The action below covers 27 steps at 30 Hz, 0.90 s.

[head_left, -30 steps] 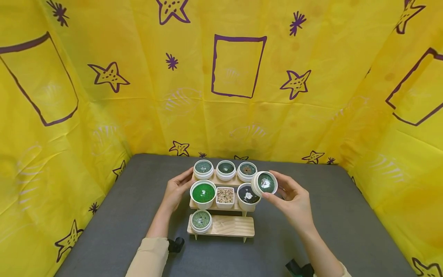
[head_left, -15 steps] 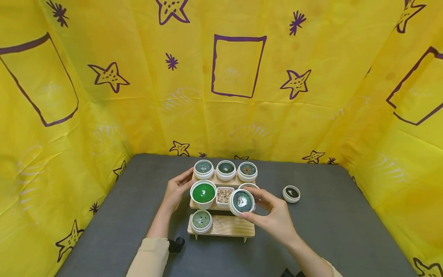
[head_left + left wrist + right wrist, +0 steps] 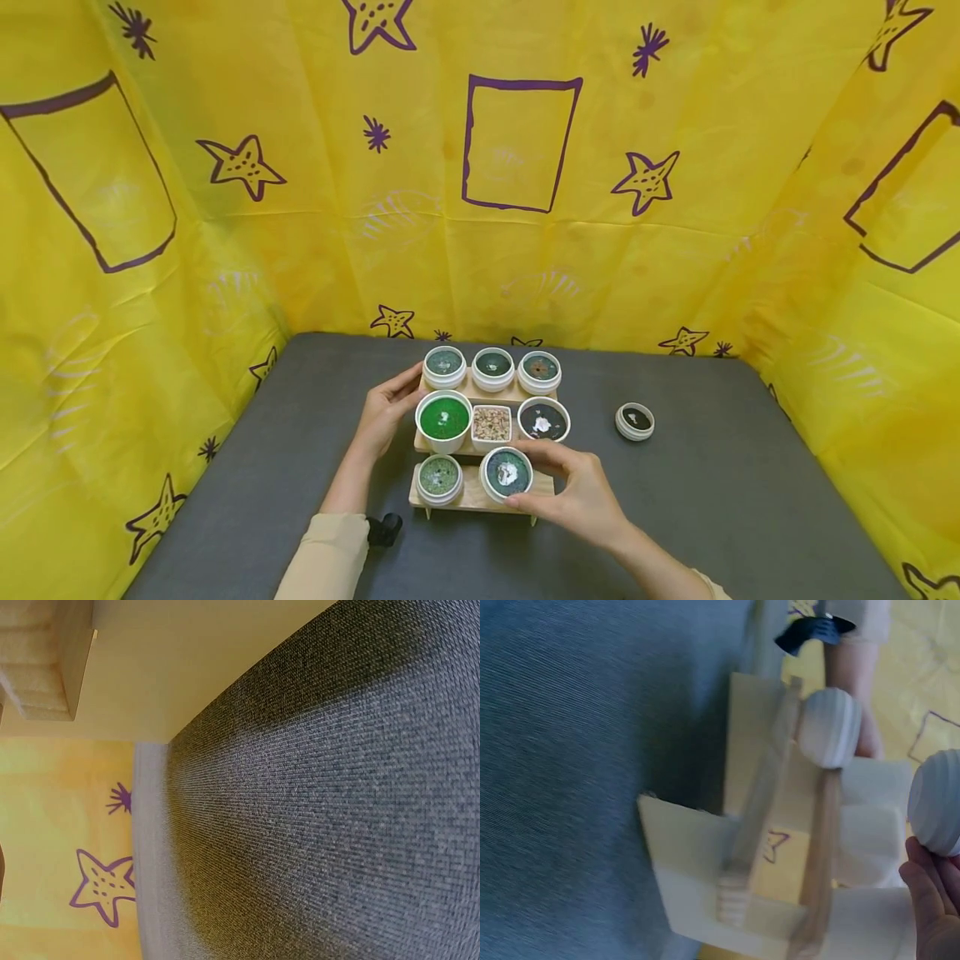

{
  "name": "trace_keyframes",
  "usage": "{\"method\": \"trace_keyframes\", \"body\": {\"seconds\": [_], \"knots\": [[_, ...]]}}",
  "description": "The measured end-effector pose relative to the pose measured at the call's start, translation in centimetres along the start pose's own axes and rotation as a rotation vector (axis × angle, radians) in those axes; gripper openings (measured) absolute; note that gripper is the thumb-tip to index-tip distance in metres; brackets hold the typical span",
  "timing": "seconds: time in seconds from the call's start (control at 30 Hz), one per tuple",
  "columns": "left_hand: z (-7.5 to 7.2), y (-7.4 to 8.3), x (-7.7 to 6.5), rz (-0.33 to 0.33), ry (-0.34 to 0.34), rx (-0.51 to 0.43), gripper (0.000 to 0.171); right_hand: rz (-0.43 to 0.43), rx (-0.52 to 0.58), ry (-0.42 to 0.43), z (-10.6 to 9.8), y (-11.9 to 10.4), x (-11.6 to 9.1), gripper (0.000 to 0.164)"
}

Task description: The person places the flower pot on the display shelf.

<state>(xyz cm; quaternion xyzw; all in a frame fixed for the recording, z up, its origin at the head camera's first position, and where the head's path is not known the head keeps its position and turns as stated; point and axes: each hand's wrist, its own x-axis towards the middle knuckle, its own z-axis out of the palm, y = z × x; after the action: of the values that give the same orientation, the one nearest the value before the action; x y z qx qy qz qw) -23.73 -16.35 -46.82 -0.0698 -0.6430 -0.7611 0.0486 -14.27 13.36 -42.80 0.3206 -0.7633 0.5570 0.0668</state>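
Observation:
A three-tier wooden stand (image 3: pixel 468 500) bears several white pots. My left hand (image 3: pixel 382 414) holds its left end at the upper tier, thumb in front and fingers reaching behind. My right hand (image 3: pixel 573 492) pinches a round white pot (image 3: pixel 507 473) with a dark teal, shiny surface between thumb and fingers. In the right wrist view this ribbed pot (image 3: pixel 937 802) is raised clear of the lowest tier's board. On that tier's left side stands a pot with a speckled green top (image 3: pixel 438 478). The left wrist view shows a corner of the stand's wood (image 3: pixel 45 660) but no hand.
The middle tier carries a bright green pot (image 3: pixel 444 418), a square dish of beige bits (image 3: pixel 492 425) and a dark-topped pot (image 3: pixel 543 419). Three pots, including a brown-centred one (image 3: pixel 540 371), line the top tier. A small dark-filled pot (image 3: pixel 635 421) sits on the grey table (image 3: pixel 712 483).
My right hand has carried the teal pot left and toward me, from beside the middle tier to over the lowest tier, uncovering the small pot on the table. My left hand stays put.

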Motion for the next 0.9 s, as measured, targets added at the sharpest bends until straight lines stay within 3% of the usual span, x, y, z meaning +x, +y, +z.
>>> {"method": "trace_keyframes", "body": {"seconds": [0.63, 0.9], "knots": [[0.0, 0.0, 0.0, -0.013, -0.002, -0.004, 0.054, 0.106, -0.071, -0.046, 2.1, 2.9, -1.2, 0.048], [0.0, 0.0, 0.0, -0.009, -0.003, -0.006, 0.054, 0.228, -0.009, -0.024, 2.7, 3.7, -1.2, 0.05]]}}
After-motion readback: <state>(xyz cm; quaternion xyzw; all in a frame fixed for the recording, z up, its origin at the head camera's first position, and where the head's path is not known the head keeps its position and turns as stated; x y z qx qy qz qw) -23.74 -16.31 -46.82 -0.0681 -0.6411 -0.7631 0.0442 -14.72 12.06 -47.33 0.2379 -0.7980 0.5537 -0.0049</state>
